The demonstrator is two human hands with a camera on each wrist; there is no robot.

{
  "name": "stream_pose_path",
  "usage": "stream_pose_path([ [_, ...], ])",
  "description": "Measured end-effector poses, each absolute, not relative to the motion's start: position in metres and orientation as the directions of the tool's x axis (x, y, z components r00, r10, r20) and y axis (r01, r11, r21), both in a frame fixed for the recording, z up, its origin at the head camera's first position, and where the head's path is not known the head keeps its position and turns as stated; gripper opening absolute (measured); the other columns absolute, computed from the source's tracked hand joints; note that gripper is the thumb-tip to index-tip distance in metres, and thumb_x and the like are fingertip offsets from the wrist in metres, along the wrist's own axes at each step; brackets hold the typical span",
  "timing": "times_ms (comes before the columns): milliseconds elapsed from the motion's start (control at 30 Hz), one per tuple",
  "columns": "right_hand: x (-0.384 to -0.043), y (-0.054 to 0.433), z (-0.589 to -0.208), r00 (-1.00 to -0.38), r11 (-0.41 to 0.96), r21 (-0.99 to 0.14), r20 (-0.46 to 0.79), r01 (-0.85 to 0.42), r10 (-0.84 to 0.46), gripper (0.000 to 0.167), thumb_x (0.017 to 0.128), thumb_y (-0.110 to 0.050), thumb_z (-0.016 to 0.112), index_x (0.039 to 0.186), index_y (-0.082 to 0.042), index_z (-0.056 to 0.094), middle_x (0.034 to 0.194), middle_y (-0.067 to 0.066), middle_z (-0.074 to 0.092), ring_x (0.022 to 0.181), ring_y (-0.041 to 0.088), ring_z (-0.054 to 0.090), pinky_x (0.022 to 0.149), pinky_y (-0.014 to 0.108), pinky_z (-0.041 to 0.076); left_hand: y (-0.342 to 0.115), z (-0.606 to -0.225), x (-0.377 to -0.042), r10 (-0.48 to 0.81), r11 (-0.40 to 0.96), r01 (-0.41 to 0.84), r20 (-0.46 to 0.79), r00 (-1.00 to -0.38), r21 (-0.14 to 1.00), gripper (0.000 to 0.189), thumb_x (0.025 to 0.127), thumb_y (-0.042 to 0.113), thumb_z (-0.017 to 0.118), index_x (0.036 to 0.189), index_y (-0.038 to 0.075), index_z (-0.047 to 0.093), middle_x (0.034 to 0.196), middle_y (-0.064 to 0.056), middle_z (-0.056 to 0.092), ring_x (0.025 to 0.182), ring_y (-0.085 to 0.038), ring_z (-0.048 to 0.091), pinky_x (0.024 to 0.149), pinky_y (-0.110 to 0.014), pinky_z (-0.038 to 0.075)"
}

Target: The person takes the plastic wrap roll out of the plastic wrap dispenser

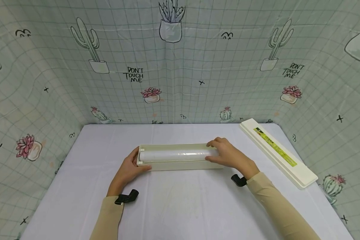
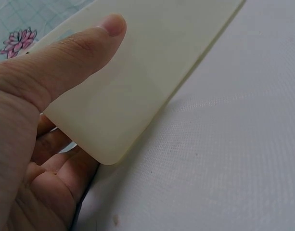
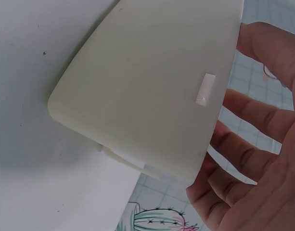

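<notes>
A long cream plastic-wrap box (image 1: pixel 180 166) lies lidless across the middle of the table, with a white, shiny roll of cling film (image 1: pixel 174 155) inside. My left hand (image 1: pixel 129 170) grips the box's left end, thumb on the front wall and fingers round the end. In the left wrist view that thumb (image 2: pixel 84 55) lies flat on the smooth wall. Over the right end, my right hand (image 1: pixel 228 156) reaches in from above, thumb and fingers curled about the roll's end. The right wrist view shows its fingertips hidden behind the box wall (image 3: pixel 142 86).
The box's long cream lid (image 1: pixel 300 175), with a yellow-green label (image 1: pixel 274 146), lies slanted near the table's right edge. A white cloth covers the table (image 1: pixel 180 206). A cactus-print curtain (image 1: pixel 180 66) hangs behind and on both sides.
</notes>
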State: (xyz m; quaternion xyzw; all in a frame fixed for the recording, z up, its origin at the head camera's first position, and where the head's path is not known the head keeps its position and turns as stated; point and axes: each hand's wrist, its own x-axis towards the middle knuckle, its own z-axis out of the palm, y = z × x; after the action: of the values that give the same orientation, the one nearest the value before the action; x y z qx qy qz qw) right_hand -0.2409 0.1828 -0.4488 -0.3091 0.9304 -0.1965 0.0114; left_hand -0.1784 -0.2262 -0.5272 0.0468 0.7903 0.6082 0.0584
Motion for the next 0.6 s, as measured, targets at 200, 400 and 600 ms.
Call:
stream_pose_path([
  [200,-0.243,0.1817,-0.4483,-0.797,0.725,-0.354,0.112,-0.59,-0.594,0.046,0.089,-0.035,0.081,0.12,-0.004,0.07,0.116,0.014,0.069,0.112,0.04,0.06,0.095,0.053,0.052,-0.2259,-0.5248,-0.1774,0.146,0.253,-0.003,-0.041,-0.988,0.968,0.107,0.084,0.019,0.088,0.166,0.013,0.018,0.167,-0.013,0.032,0.15,-0.031,0.04,0.107,-0.021,0.044],
  [400,-0.2449,0.1796,-0.4478,-0.788,0.72,-0.346,0.11,-0.601,-0.605,0.044,0.089,-0.034,0.081,0.119,-0.003,0.071,0.109,0.01,0.071,0.107,0.036,0.062,0.092,0.051,0.052,-0.2257,-0.5241,-0.178,0.144,0.252,-0.006,-0.044,-0.989,0.968,0.108,0.084,0.02,0.088,0.166,0.012,0.018,0.168,-0.014,0.03,0.151,-0.031,0.039,0.107,-0.019,0.043],
  [600,-0.2456,0.1781,-0.4475,-0.788,0.723,-0.349,0.086,-0.596,-0.609,0.043,0.09,-0.032,0.081,0.12,-0.002,0.07,0.109,0.01,0.072,0.107,0.034,0.063,0.092,0.05,0.053,-0.2258,-0.5241,-0.1783,0.134,0.26,-0.02,-0.056,-0.989,0.965,0.109,0.083,0.021,0.089,0.166,0.013,0.018,0.168,-0.013,0.03,0.151,-0.03,0.038,0.109,-0.023,0.042],
])
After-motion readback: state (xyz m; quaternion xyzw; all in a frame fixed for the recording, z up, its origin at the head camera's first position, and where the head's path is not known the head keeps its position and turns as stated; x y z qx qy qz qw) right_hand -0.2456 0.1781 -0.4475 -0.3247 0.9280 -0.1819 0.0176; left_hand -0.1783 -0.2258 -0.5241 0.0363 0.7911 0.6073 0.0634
